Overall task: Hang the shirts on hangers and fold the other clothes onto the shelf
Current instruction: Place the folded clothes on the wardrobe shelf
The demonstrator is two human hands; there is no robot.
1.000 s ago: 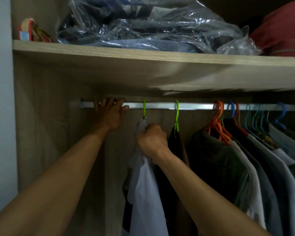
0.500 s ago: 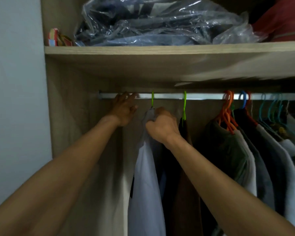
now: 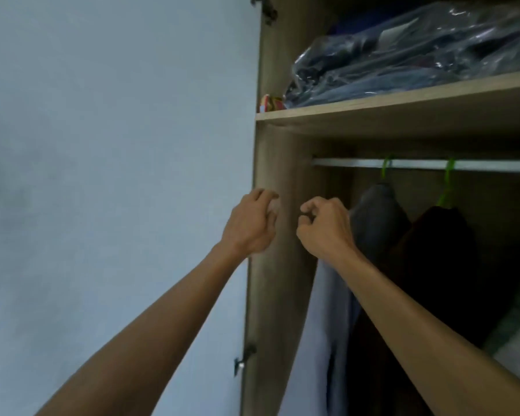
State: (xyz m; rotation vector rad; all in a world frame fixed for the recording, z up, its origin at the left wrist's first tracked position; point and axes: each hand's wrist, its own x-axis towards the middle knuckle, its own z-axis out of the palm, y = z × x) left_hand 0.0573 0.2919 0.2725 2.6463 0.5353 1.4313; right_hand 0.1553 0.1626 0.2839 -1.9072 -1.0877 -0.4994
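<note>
A pale shirt [image 3: 373, 226] hangs from a green hanger [image 3: 385, 169] on the metal rail [image 3: 418, 164], nearest the wardrobe's left side. Beside it a dark shirt [image 3: 442, 253] hangs on a second green hanger [image 3: 447, 187]. My left hand [image 3: 249, 225] is raised in front of the wardrobe's side panel, fingers loosely curled, holding nothing. Just left of the pale shirt's shoulder, my right hand [image 3: 326, 229] is also loosely curled and holds nothing. My right forearm crosses in front of both shirts.
A wooden shelf [image 3: 403, 102] above the rail carries a clear plastic bag of dark clothes [image 3: 418, 49] and a small red packet [image 3: 270, 103]. The wardrobe side panel [image 3: 278, 310] has a hinge [image 3: 242, 358]. A pale blue wall [image 3: 102, 175] fills the left.
Both hands have come off the rail and the pale shirt's hanger and pulled back toward me. The view has swung left, so the orange and blue hangers are out of frame.
</note>
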